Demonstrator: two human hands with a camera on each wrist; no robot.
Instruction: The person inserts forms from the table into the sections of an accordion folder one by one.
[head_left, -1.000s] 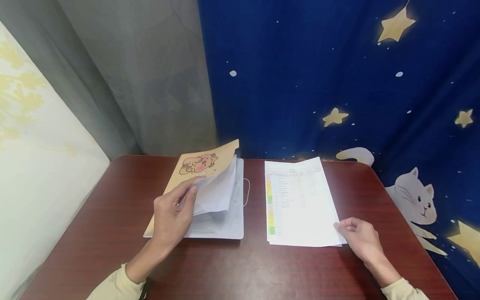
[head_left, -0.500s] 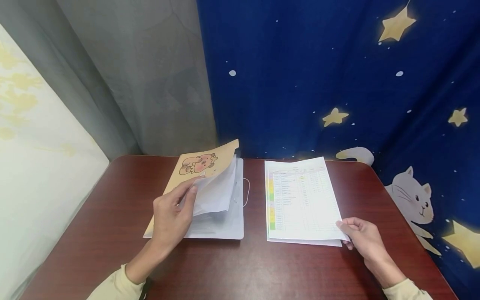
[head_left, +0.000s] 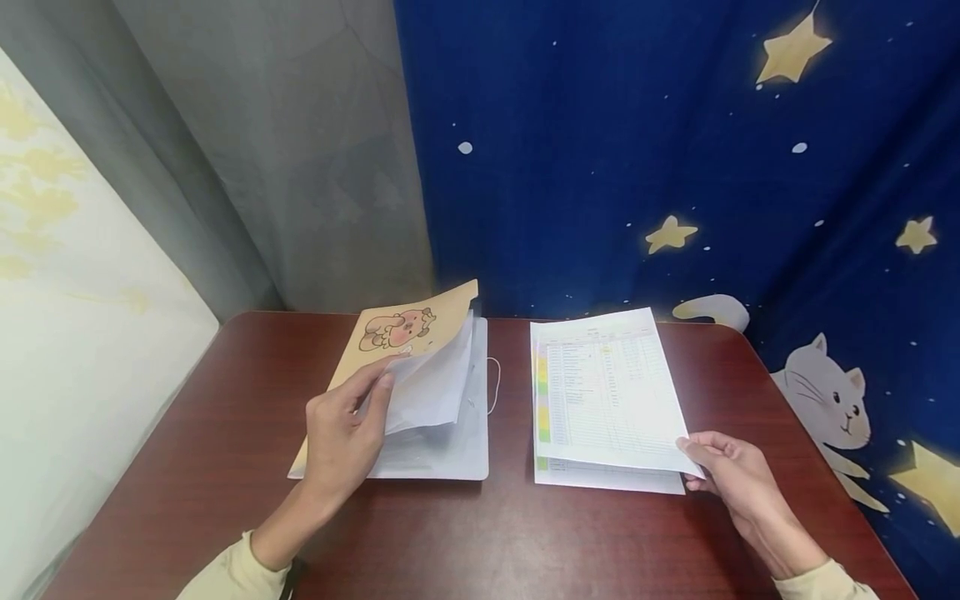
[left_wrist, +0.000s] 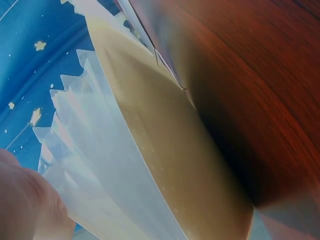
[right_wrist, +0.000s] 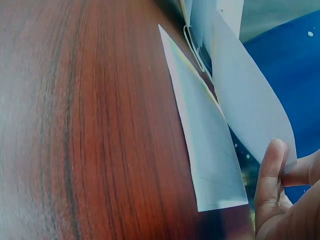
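My left hand (head_left: 345, 425) pinches the raised tan cover and clear sleeves of a folder (head_left: 375, 333) with a cartoon animal printed on it. Beneath that lifted part show white sheets (head_left: 435, 387) and a pale grey rear cover (head_left: 450, 454). Clear plastic sleeves (left_wrist: 95, 140) fan out in the left wrist view. To the right, my right hand (head_left: 731, 479) holds the lower right corner of a printed sheet (head_left: 615, 383) between thumb and fingers. That sheet's near edge is raised above another printed sheet (head_left: 615, 479) lying on the table.
A white elastic loop (head_left: 495, 387) sticks out from the folder's right side. The dark red wooden table (head_left: 480, 550) carries everything. Behind it hang a grey curtain (head_left: 300, 167) and a blue star curtain (head_left: 570, 167).
My right hand has lifted the top sheet's near corner and shifted slightly right, so more of the sheet below shows. My left hand and the folder have stayed in place.
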